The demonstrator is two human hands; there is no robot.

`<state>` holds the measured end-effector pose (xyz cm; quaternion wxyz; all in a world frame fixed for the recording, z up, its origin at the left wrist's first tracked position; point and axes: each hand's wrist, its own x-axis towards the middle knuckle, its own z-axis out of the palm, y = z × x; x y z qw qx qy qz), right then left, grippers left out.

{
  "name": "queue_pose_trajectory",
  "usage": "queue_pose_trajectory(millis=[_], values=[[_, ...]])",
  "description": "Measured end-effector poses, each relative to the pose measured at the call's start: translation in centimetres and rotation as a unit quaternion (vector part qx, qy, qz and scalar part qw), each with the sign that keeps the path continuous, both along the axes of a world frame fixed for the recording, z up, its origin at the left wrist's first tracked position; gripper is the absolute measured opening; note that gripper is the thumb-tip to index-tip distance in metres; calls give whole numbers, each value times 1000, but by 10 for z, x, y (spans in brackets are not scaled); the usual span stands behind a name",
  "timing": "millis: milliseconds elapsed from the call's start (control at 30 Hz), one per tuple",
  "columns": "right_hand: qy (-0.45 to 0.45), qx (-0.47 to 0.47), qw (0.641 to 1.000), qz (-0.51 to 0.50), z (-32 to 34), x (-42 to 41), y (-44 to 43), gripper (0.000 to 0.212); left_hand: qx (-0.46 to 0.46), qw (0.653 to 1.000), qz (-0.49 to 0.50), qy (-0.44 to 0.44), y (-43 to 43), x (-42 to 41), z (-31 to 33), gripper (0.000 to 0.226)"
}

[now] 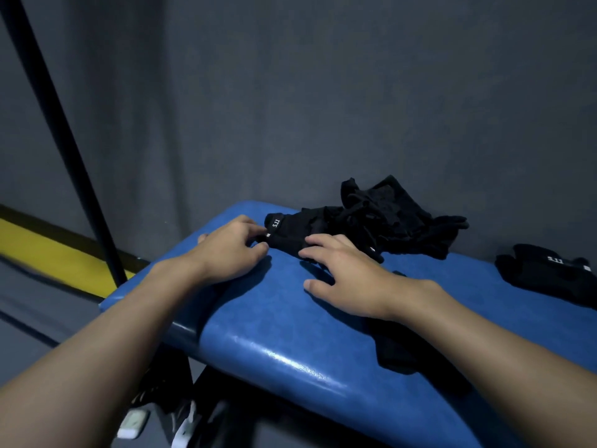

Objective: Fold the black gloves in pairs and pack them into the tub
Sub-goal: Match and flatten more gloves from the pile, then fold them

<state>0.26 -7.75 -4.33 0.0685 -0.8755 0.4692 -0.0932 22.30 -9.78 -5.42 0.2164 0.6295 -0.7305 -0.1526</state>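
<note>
You have two hands over the blue bench [274,318], both near its far left corner. Between them lies one folded glove [290,231], black, with a white "5.11" mark on its cuff. Your left hand [231,250] has curled fingers, and thumb and forefinger pinch the cuff end of this glove. Your right hand [349,273] is released: its fingers are nearly straight and their tips rest on the other end of the same glove.

At the far edge of the bench, against the grey wall, there is one heap of gloves [397,218]; how many are in it I cannot tell. One more labelled glove [549,276] lies at the right end of the bench. One dark glove [400,354] lies near the front edge of the bench, partly under your right forearm.
</note>
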Motion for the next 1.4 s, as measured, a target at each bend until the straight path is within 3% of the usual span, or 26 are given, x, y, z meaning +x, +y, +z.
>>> queue_pose_trajectory(millis=[233, 500, 633, 767, 933, 1133, 1233, 1400], values=[[-26, -66, 997, 12, 10, 13, 1, 45, -136, 984, -25, 116, 9, 1, 22, 34], [-63, -65, 996, 12, 10, 35, 7, 46, -160, 964, -49, 207, 23, -3, 31, 33], [-113, -75, 991, 13, 19, 29, 9, 40, -209, 964, -24, 162, 20, 5, 25, 40], [-210, -48, 976, 12, 30, 20, 8, 39, -198, 970, -5, 140, 17, 11, 22, 51], [-269, -6, 963, 17, 43, 6, 13, 42, -225, 962, -33, 151, 25, 5, 31, 18], [-389, 77, 918, -8, 53, -9, 30, 36, -185, 936, -59, 295, 42, -15, 45, 10], [-460, 97, 882, -21, 60, -15, 39, 32, -203, 919, -80, 327, 50, -27, 49, 8], [-509, 101, 854, -12, 76, -28, 54, 31, -231, 901, -109, 349, 60, -42, 56, 6]])
